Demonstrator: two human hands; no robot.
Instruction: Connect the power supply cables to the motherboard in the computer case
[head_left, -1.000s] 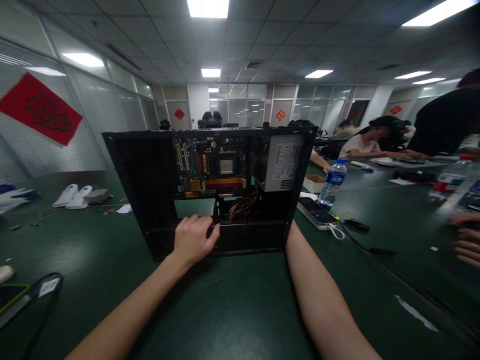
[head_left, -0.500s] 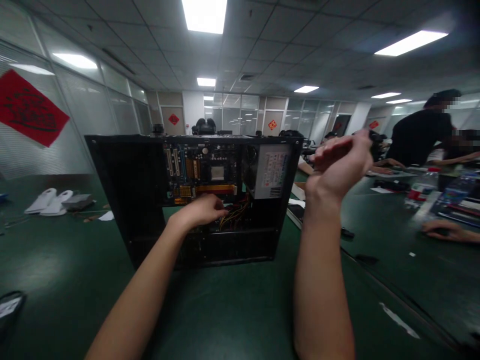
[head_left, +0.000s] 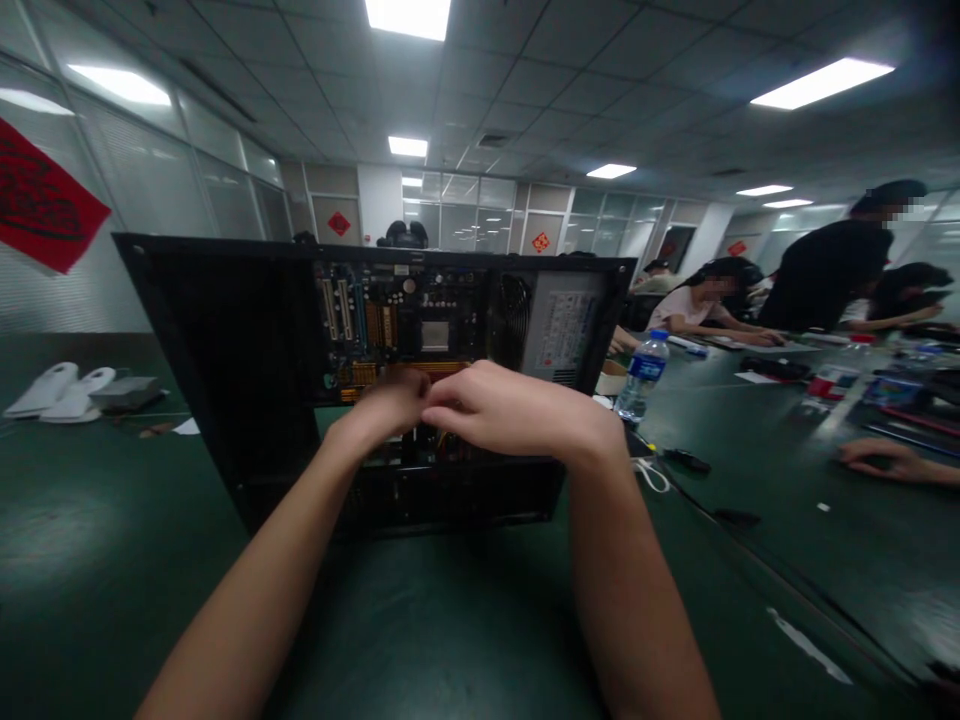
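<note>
An open black computer case [head_left: 217,350] stands upright on the green table, its inside facing me. Within it are a motherboard [head_left: 442,300] with a bare silver processor [head_left: 434,336] and a grey power supply [head_left: 559,315] at the right. My left hand [head_left: 390,402] reaches in at the lower edge of the motherboard; its fingers are blurred and partly covered. My right hand [head_left: 499,405] is beside it, with thumb and fingers bent together close to the left fingertips, in front of the cables. Whatever is between those fingertips is too small or hidden to make out.
A water bottle with a blue cap [head_left: 643,375] stands right of the case. Beyond it lie a black mouse [head_left: 686,461] and a white cable [head_left: 652,476]. White slippers [head_left: 56,390] and a grey box [head_left: 127,392] sit at left. A co-worker's hand [head_left: 885,458] rests at far right.
My right hand has come down and left from its raised place beside the case to meet my left hand inside it. My left hand has shifted slightly left. The case appears larger.
</note>
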